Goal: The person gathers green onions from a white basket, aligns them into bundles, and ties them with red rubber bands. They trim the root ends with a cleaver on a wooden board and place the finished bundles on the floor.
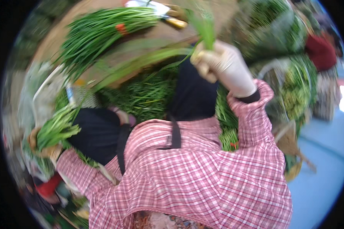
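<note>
My left hand point(46, 147), at the lower left beside my knee, is closed around a bunch of leafy greens point(57, 126) with pale cut ends. My right hand point(215, 61), in a whitish glove, is raised at the upper middle and grips some long green leaves point(207, 31), blurred by motion. Between the hands, above my lap, long flat leaves point(132, 64) stretch in a blur. A bundle of thin green stalks point(94, 34), tied with an orange-red band point(121, 29), lies on the brown surface ahead of me. A yellow handle point(176, 22) lies by the bundle's right end.
Loose greens point(149, 97) are heaped between my knees. Plastic-wrapped greens point(275, 25) and another wrapped bundle point(296, 86) stand at the right. Banded stalks point(228, 138) lie beside my right hip. A clear plastic bag point(48, 94) is at the left. People in red point(321, 51) are at the edges.
</note>
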### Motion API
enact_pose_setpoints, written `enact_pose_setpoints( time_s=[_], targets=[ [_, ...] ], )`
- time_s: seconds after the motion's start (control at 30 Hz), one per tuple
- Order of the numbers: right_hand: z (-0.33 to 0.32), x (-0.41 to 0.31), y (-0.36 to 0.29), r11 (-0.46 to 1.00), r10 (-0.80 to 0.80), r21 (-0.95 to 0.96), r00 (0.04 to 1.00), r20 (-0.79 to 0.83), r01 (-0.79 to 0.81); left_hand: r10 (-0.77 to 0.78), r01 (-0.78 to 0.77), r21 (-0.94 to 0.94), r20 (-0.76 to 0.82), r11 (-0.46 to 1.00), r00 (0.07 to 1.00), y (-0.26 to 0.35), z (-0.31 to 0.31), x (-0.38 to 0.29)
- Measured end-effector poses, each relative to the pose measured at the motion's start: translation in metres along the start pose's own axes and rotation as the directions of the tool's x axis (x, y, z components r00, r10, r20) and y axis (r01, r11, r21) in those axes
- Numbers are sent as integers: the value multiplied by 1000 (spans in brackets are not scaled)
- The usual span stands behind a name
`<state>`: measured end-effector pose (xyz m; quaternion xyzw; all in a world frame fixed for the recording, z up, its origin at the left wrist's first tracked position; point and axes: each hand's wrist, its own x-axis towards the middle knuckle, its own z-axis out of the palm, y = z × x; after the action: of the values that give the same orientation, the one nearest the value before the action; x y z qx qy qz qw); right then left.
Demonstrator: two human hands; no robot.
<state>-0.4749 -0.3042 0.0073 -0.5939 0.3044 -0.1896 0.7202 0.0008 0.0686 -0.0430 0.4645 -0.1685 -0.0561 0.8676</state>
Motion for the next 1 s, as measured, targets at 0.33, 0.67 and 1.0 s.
enact_pose_setpoints(
  time_s=[0.33,0.67,1.0],
  targets=[
    [-209,-127,217,723,29,-416,626,-779,-552,-199,238,-192,202,952,959,-29,11,24],
    [-193,-143,432,810,494,264,366,-789,-523,-407,494,-286,313,821,858,-19,80,11],
    [-203,-56,437,202,499,-350,404,-767,-914,-579,684,-355,366,637,729,-25,107,-29]
  ],
)
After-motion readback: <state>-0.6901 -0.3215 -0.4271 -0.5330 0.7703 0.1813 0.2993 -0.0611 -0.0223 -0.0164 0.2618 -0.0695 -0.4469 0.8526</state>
